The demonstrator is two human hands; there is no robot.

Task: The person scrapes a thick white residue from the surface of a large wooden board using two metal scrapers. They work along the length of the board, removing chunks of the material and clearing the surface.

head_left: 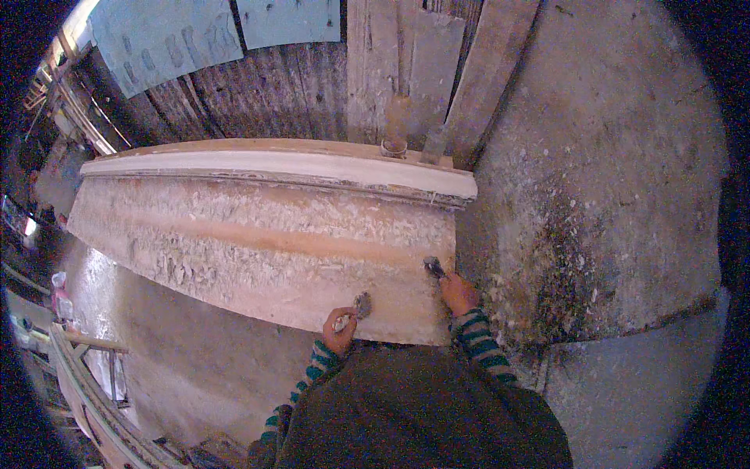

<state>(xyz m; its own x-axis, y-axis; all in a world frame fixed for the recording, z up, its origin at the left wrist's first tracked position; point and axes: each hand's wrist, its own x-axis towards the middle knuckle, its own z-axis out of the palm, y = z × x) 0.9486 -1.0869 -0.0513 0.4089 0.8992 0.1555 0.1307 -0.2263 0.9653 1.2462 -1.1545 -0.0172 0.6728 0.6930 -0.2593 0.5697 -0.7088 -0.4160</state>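
Note:
A long workbench top (297,301), crusted with pale dried material, stretches to the left in front of me. At its near right part my left hand (339,331) is closed round a small tool with a grey, smeared end (362,305); its exact kind is too blurred to tell. My right hand (459,294) is by the bench's right edge, closed round a short dark-handled tool (434,268) that looks like a small scraper. Its tip is at the bench surface. Along the back of the bench lies a long white moulding (273,164) with a smooth face.
A small cup-like container (394,148) stands on the ledge behind the moulding. Dark boards (258,94) and light blue sheets (293,22) cover the back wall. At right, a grey wall (625,141) carries dark and white splatter. Wooden frames (94,406) stand at lower left.

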